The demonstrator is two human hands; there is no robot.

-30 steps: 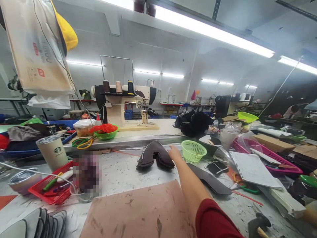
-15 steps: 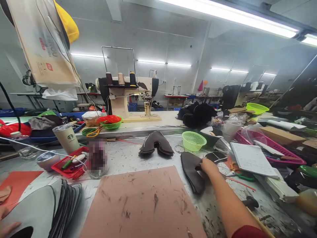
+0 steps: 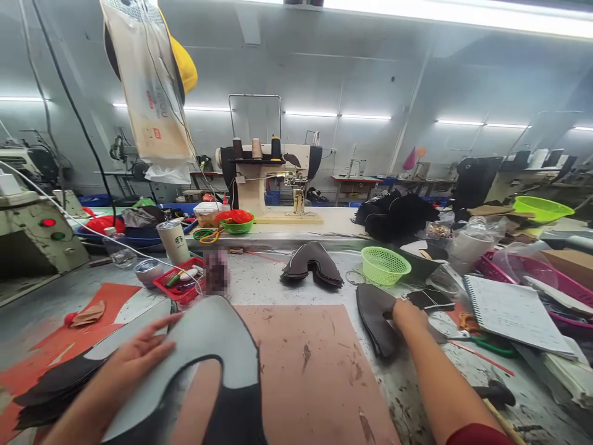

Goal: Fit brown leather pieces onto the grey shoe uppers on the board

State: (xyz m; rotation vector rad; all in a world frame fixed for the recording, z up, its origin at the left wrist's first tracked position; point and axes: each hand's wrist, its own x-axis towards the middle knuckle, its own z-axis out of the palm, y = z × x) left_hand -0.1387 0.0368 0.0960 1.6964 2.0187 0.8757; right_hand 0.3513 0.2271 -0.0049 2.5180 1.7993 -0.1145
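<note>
Resting flat, left hand (image 3: 139, 358) laid on grey U-shaped upper piece (image 3: 208, 346) at 7 o'clock, fingers spread, nothing gripped. Right hand (image 3: 410, 315) set on dark leather piece (image 3: 373, 315) at 3 o'clock on bench (image 3: 273, 281); finger closure cannot be told. Pink cutting mat (image 3: 315, 371) between.

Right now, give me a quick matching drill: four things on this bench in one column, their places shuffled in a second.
1. grey cut piece
2. dark cut piece
3. green basket
4. coffee cup

A. under the right hand
B. behind the red tray
C. under the left hand
D. right of the dark folded stack

Pairs: 1-C, 2-A, 3-D, 4-B
</note>
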